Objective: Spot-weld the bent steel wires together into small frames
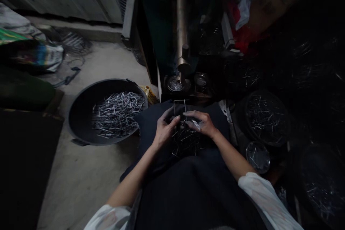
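In front of my lap, my left hand (167, 125) is closed in a pinch on a thin rectangular wire frame (181, 100) that sticks up past the fingertips. My right hand (202, 121) is closed too, with several short metal rods (196, 124) between its fingers; its thumb and fingertips are at the frame's right side. Whether it also grips the frame is hard to see in the dim light. Below both hands, loose bent wire pieces (187, 141) lie on the dark cloth (151, 118) over my lap.
A wide black tub (81, 97) of metal rods stands on the floor to the left. Ahead is a machine with a metal cylinder (182, 28) above a small round dish (175, 84). At right are a dark basin (246, 115) of wire pieces and a small round lid-like dish (258, 157).
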A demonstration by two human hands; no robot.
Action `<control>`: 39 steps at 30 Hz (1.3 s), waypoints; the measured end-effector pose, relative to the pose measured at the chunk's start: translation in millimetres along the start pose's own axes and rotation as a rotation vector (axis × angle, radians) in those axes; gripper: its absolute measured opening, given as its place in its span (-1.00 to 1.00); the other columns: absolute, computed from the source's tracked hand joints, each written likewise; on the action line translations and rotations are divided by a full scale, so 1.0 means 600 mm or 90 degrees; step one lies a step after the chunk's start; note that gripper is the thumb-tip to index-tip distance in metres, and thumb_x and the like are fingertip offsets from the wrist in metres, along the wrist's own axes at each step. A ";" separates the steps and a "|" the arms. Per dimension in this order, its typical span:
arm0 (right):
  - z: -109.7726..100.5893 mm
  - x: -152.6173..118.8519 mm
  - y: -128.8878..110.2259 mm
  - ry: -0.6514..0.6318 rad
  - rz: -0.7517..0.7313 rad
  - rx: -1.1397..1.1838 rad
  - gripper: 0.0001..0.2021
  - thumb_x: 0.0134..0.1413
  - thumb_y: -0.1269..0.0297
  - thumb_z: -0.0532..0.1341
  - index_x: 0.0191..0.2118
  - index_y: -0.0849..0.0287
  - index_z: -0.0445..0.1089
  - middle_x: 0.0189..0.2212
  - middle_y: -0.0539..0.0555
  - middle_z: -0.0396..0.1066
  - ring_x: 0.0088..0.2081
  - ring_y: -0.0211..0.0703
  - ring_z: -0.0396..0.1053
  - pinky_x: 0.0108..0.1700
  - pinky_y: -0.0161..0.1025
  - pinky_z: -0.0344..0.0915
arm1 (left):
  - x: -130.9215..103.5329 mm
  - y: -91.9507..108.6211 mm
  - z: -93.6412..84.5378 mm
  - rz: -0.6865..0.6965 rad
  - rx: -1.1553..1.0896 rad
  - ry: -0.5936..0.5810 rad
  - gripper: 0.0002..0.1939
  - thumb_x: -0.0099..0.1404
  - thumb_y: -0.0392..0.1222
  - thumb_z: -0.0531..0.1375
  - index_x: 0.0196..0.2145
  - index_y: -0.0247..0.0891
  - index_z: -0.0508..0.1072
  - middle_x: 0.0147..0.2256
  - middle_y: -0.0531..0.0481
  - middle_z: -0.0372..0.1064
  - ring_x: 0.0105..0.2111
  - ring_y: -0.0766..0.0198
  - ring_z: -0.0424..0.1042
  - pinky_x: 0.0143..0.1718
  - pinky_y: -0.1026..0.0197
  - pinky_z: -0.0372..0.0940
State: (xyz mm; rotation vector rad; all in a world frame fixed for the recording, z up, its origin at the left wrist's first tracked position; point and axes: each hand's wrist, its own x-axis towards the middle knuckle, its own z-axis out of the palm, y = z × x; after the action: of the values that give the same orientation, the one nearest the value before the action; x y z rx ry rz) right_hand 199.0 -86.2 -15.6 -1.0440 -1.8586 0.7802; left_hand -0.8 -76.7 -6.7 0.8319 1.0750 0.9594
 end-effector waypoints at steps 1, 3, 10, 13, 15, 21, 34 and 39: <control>0.001 0.001 0.000 0.005 0.005 0.005 -0.67 0.19 0.28 0.34 0.08 0.07 0.49 -0.03 0.11 0.57 0.00 -0.10 0.54 0.10 -0.16 0.45 | -0.001 0.001 0.001 0.003 -0.006 0.002 -0.25 0.11 0.02 0.43 0.20 -0.29 0.38 -0.35 -0.03 0.53 -0.49 0.29 0.49 -0.39 0.23 0.41; 0.001 0.001 0.000 0.006 0.010 0.011 -0.67 0.18 0.27 0.34 0.07 0.05 0.49 -0.03 0.09 0.57 0.00 -0.10 0.54 0.11 -0.16 0.45 | -0.001 0.003 0.002 -0.001 -0.026 -0.002 -0.24 0.11 0.01 0.43 0.21 -0.28 0.37 -0.38 0.00 0.51 -0.51 0.30 0.49 -0.43 0.25 0.40; -0.003 0.005 0.000 0.002 0.017 0.014 -0.66 0.16 0.22 0.36 0.06 0.06 0.50 -0.02 0.09 0.57 0.00 -0.08 0.54 0.11 -0.16 0.45 | 0.001 0.005 0.005 -0.029 -0.095 -0.001 -0.22 0.07 -0.06 0.46 0.21 -0.29 0.36 -0.38 0.04 0.48 -0.54 0.32 0.49 -0.43 0.26 0.45; -0.003 0.006 -0.001 0.005 0.016 0.013 -0.67 0.17 0.24 0.36 0.06 0.05 0.50 -0.03 0.09 0.57 0.00 -0.08 0.54 0.10 -0.16 0.45 | 0.002 0.002 0.004 -0.034 -0.099 -0.001 -0.23 0.08 -0.07 0.46 0.20 -0.28 0.37 -0.38 0.04 0.49 -0.55 0.34 0.48 -0.46 0.29 0.43; -0.003 0.008 -0.001 0.003 0.014 0.016 -0.68 0.17 0.25 0.36 0.05 0.05 0.50 -0.04 0.08 0.57 -0.01 -0.09 0.54 0.10 -0.16 0.45 | 0.002 0.002 0.003 -0.039 -0.108 -0.010 -0.23 0.09 -0.06 0.46 0.22 -0.26 0.35 -0.41 0.05 0.48 -0.56 0.34 0.48 -0.48 0.30 0.42; -0.005 0.013 0.005 -0.004 0.008 0.025 -0.66 0.14 0.24 0.38 0.05 0.07 0.50 -0.06 0.09 0.58 -0.02 -0.10 0.54 0.09 -0.18 0.43 | 0.005 0.006 0.007 -0.042 -0.131 -0.004 -0.23 0.08 -0.08 0.46 0.21 -0.28 0.36 -0.42 0.06 0.47 -0.57 0.34 0.46 -0.50 0.29 0.42; -0.013 0.047 0.023 -0.016 -0.003 0.025 -0.65 0.12 0.21 0.39 0.03 0.08 0.50 -0.04 0.11 0.57 -0.02 -0.10 0.55 0.08 -0.19 0.44 | 0.032 0.021 0.005 -0.024 -0.127 0.002 -0.16 0.08 -0.02 0.45 0.26 -0.27 0.32 -0.47 0.08 0.45 -0.58 0.33 0.45 -0.50 0.30 0.38; -0.019 0.069 0.021 -0.011 -0.017 0.001 -0.69 0.14 0.22 0.37 0.02 0.06 0.50 -0.05 0.09 0.58 -0.03 -0.10 0.55 0.07 -0.19 0.44 | 0.043 0.033 0.008 -0.003 -0.132 0.008 -0.14 0.08 -0.01 0.45 0.27 -0.29 0.28 -0.43 0.03 0.47 -0.57 0.32 0.46 -0.51 0.29 0.38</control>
State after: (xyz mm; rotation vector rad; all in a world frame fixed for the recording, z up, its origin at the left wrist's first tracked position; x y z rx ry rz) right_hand 201.2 -42.6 -5.2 -1.0128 -1.8823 0.7780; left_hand 3.9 -46.2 4.3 0.6542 0.9688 1.0542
